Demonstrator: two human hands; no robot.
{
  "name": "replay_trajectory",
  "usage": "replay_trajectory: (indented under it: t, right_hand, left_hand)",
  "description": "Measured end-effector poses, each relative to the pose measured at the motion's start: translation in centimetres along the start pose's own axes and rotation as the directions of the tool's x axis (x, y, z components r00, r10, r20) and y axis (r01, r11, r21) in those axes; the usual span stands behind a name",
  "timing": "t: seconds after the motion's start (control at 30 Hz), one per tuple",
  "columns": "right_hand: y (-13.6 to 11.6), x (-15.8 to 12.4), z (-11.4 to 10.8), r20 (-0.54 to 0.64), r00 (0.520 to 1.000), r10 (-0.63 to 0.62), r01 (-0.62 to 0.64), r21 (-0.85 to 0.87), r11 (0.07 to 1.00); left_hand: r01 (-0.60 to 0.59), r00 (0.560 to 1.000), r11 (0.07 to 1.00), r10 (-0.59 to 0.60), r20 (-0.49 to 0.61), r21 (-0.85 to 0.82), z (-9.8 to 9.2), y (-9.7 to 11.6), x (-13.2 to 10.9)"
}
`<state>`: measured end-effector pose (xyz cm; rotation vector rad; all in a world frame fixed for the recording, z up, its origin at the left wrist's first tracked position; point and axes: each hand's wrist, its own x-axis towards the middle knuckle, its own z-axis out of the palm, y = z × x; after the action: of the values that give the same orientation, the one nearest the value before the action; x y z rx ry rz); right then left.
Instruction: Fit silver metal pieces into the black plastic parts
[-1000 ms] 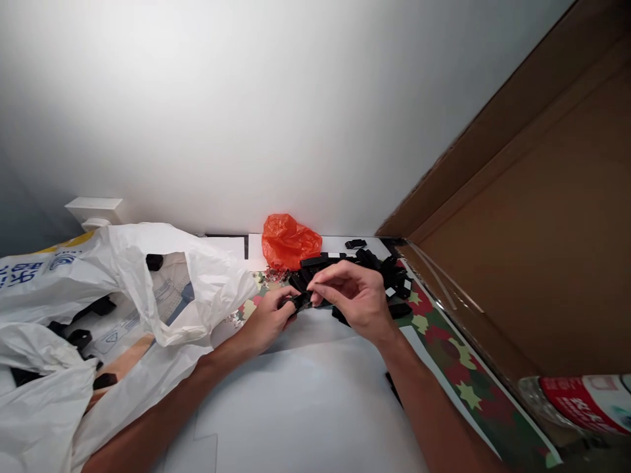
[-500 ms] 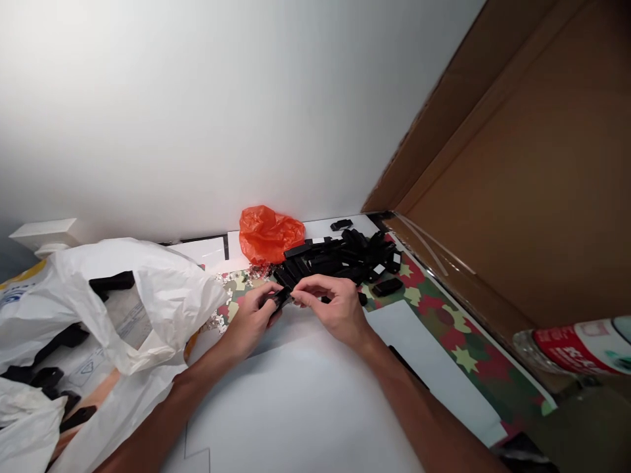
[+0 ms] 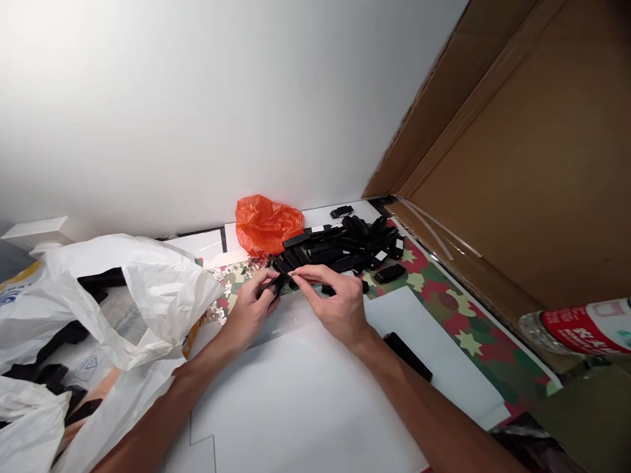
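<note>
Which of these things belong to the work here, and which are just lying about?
Likely in the work: black piece in the left hand; right hand at its end; pile of black pieces; perhaps the small shiny bits.

Seemingly lying about: orange bag; bottle; cardboard.

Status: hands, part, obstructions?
Left hand grips black part; right hand at its end, pinch contents unclear. Black pile just beyond; no visible obstruction.
</note>
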<state>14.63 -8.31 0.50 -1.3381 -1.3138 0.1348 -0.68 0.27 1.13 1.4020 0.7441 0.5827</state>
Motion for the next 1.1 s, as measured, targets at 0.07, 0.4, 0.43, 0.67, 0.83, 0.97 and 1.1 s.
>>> replay_trajectory:
  t: [0.07, 0.4, 0.43, 0.67, 0.83, 0.97, 1.1]
  right_hand:
    - [-0.2, -0.1, 0.1, -0.002, 0.999, -0.043, 0.043, -0.023, 0.999]
    - [-0.8, -0.1, 0.6, -0.013, 1.0, -0.027, 0.027, 0.011, 1.0]
    - [-0.9, -0.1, 0.6, -0.013, 1.0, -0.02, 0.02, 0.016, 1.0]
    - [-0.9, -0.1, 0.6, 0.012, 1.0, -0.008, 0.007, 0.039, 0.999]
    - [-0.5, -0.3, 0.7, 0.069, 0.997, -0.028, 0.027, 0.009, 1.0]
    - [-0.2, -0.4, 0.7, 0.112, 0.992, -0.063, 0.067, -0.035, 0.997]
    - [-0.1, -0.5, 0.7, 0.132, 0.988, -0.074, 0.083, -0.061, 0.995]
  left_hand:
    - [-0.007, 1.0, 1.0, 0.007, 0.019, -0.012, 0.0, -0.2, 0.0]
    - [-0.04, 0.999, 0.994, 0.038, 0.014, 0.1, -0.5, -1.2, -0.2]
    - [-0.039, 0.999, 0.994, 0.038, 0.015, 0.103, -0.5, -1.3, -0.3]
    - [-0.053, 0.999, 0.993, 0.053, 0.003, 0.101, -0.6, -1.4, -0.2]
    - [-0.07, 0.997, 0.993, 0.069, 0.021, 0.095, -0.5, -1.3, -0.1]
    - [-0.078, 0.997, 0.991, 0.079, -0.008, 0.106, -0.5, -1.2, -0.2]
    - [-0.091, 0.995, 0.988, 0.094, -0.014, 0.127, -0.4, -0.8, -0.3]
